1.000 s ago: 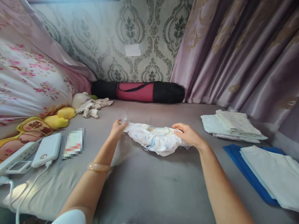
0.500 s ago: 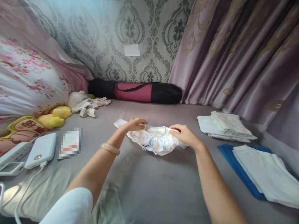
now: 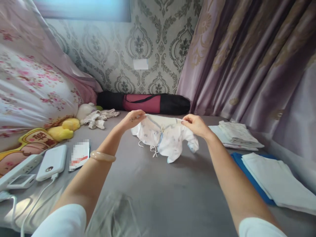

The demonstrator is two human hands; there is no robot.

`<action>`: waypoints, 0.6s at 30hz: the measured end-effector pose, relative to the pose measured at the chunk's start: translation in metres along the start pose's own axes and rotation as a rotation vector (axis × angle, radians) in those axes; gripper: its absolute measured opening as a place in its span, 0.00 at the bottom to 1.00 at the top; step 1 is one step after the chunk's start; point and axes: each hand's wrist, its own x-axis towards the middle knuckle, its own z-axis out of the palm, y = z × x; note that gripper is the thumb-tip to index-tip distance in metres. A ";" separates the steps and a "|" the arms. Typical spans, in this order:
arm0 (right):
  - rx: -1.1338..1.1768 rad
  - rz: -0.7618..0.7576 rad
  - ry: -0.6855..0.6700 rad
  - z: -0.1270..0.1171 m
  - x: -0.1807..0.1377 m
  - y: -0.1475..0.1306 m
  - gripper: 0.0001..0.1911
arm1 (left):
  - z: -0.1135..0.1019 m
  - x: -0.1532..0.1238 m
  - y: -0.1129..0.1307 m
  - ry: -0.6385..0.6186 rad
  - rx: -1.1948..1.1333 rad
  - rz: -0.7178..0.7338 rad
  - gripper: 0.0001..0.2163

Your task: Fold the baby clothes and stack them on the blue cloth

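Note:
A small white baby shirt (image 3: 170, 140) with a faint print, blue edging and tie strings hangs stretched between my hands, its lower part near or on the grey bed sheet (image 3: 158, 191). My left hand (image 3: 134, 118) pinches its left shoulder, thumb and fingers closed on the cloth. On the other shoulder my right hand (image 3: 196, 124) has a similar pinch. One sleeve dangles below my right hand. A pale bangle (image 3: 103, 156) circles my left forearm.
Folded cloths (image 3: 237, 133) lie at right, with white and blue folded clothes (image 3: 274, 181) nearer. A power bank (image 3: 52, 163), power strip (image 3: 21, 169) and cables are at left. Crumpled clothing (image 3: 98, 118) and a black-and-red long bag (image 3: 142, 102) lie along the back.
Both hands have risen and lifted the baby shirt by its shoulders, so that it now hangs spread open. My left hand has closed on the cloth. The view has tilted up slightly.

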 end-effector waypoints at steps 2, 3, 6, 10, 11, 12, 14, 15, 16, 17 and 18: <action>-0.074 -0.036 0.084 -0.009 0.013 -0.013 0.09 | -0.008 0.008 0.008 0.089 -0.036 0.053 0.14; -0.109 -0.055 0.118 -0.014 0.019 -0.020 0.08 | -0.012 0.013 0.012 0.144 -0.042 0.067 0.14; -0.129 -0.109 0.180 -0.032 0.030 -0.044 0.09 | -0.026 0.023 0.028 0.292 -0.054 0.082 0.14; 0.152 -0.098 0.002 -0.062 0.031 -0.065 0.17 | -0.058 0.020 0.059 0.346 -0.196 0.081 0.16; 0.219 -0.088 -0.081 -0.068 0.030 -0.067 0.20 | -0.066 0.017 0.065 0.309 -0.236 0.065 0.16; 0.262 -0.081 -0.162 -0.073 0.030 -0.066 0.23 | -0.073 0.015 0.069 0.245 -0.257 0.044 0.17; 0.254 -0.075 -0.269 -0.076 0.033 -0.061 0.25 | -0.080 0.013 0.071 0.086 -0.197 -0.005 0.17; 0.202 -0.076 -0.268 -0.074 0.035 -0.058 0.24 | -0.080 0.014 0.069 0.033 -0.117 -0.025 0.16; 0.120 -0.080 -0.221 -0.069 0.038 -0.054 0.21 | -0.078 0.016 0.065 0.016 -0.016 -0.031 0.15; 0.020 -0.086 -0.134 -0.063 0.041 -0.050 0.19 | -0.073 0.020 0.060 0.039 0.088 -0.021 0.13; -0.078 -0.096 -0.031 -0.057 0.044 -0.047 0.16 | -0.067 0.024 0.056 0.093 0.181 0.001 0.12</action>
